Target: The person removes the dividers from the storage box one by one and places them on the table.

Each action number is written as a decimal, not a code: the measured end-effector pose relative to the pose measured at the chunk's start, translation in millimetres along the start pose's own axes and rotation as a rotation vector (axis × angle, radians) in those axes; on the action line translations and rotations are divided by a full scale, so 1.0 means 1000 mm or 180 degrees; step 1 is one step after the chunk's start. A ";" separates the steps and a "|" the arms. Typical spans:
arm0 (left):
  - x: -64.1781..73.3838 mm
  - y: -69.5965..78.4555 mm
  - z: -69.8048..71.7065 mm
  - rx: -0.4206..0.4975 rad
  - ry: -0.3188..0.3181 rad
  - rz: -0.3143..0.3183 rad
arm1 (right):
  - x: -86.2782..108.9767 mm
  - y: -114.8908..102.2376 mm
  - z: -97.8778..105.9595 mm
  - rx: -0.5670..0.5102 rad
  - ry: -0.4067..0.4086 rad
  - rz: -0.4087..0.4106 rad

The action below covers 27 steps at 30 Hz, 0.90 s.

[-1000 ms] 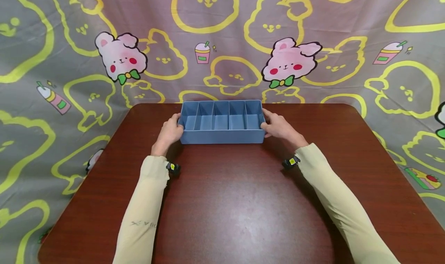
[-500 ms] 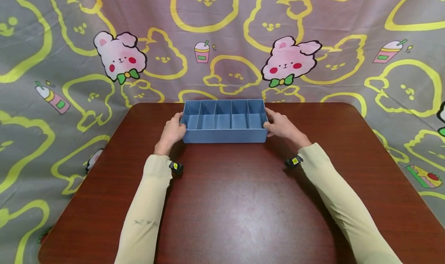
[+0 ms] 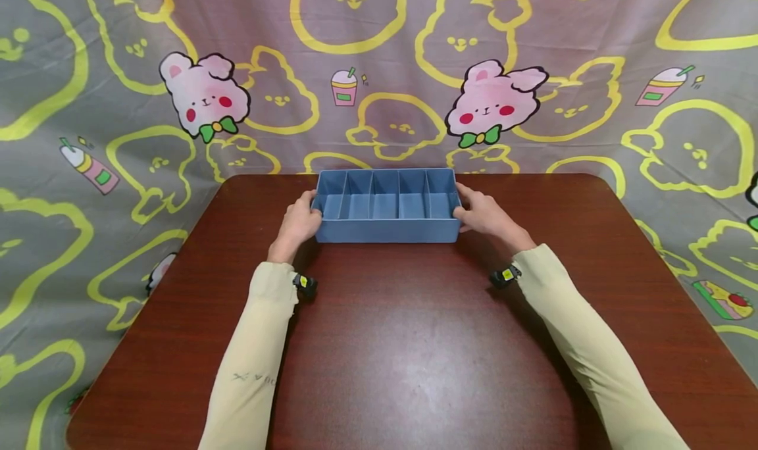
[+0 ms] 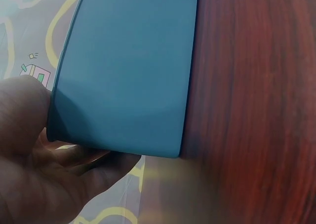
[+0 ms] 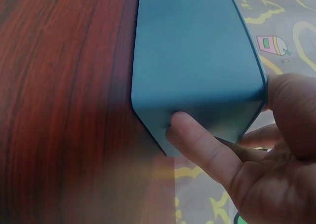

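Observation:
A long blue divided box [image 3: 387,231] stands at the back of the table, its row of several compartments bare inside. My left hand [image 3: 301,221] grips its left end, thumb over the near rim corner. At the opposite end my right hand [image 3: 485,214] holds it the same way, thumb at the rim. In the left wrist view the fingers [image 4: 108,172] reach around the end of the box [image 4: 123,76]. The right wrist view has one finger [image 5: 197,145] pressed along the box's end wall [image 5: 212,118], with the thumb up at the rim.
The dark red-brown wooden table [image 3: 391,331] spreads out in front of the box. Close behind its far edge hangs a grey curtain [image 3: 379,55] with yellow cartoon outlines and pink rabbits. A small black wrist camera [image 3: 304,283] sits at the left cuff, another [image 3: 505,276] at the right.
The box has shifted a little to the right along the back of the table, and both hands have moved with it, keeping their hold on its ends.

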<state>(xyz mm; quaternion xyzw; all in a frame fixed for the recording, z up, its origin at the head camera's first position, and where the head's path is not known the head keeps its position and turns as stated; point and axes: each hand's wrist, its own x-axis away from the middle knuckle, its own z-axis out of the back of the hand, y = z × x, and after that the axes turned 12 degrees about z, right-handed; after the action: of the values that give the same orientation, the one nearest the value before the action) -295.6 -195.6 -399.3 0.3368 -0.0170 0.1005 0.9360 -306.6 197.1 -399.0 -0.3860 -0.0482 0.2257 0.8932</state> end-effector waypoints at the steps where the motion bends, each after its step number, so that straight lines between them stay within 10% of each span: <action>1: 0.000 0.000 0.000 0.0000 -0.0002 -0.0001 | 0.000 0.000 0.000 0.0006 -0.0011 0.0005; 27: 0.003 0.016 -0.015 0.0054 0.0021 0.0016 | 0.010 0.013 0.014 0.0073 -0.0105 0.0004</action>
<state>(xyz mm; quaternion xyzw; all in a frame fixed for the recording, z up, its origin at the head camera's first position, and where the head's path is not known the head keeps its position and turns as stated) -296.3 -173.8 -400.7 0.3443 -0.0139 0.1041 0.9330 -306.0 218.4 -399.1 -0.3720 -0.0600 0.2332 0.8964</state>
